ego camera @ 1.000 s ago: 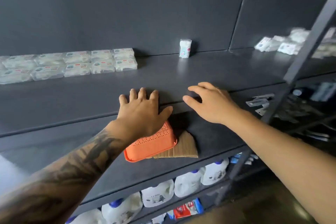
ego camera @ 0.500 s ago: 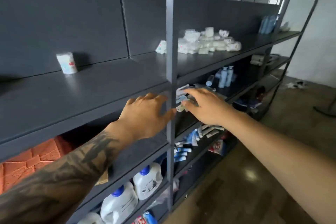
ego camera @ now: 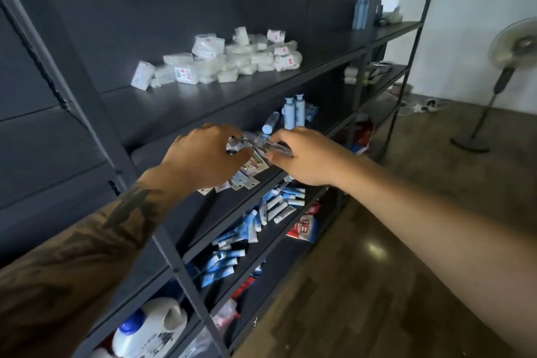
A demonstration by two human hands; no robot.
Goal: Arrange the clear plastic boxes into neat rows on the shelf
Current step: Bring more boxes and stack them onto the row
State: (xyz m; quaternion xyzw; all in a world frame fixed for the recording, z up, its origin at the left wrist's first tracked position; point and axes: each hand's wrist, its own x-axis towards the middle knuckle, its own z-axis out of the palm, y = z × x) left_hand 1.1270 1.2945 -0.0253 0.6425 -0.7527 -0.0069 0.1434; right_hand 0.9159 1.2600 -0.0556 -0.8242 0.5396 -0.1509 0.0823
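While our left hand curls its fingers round clear plastic boxes, our right hand pinches another. Both work over the shelf.

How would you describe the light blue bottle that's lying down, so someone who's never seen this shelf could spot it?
Start at the dark metal shelving unit and find the level below the heap of white packs. Just beyond the right hand stand two upright light blue bottles. The lying bottle is left of them, the only one tipped over.
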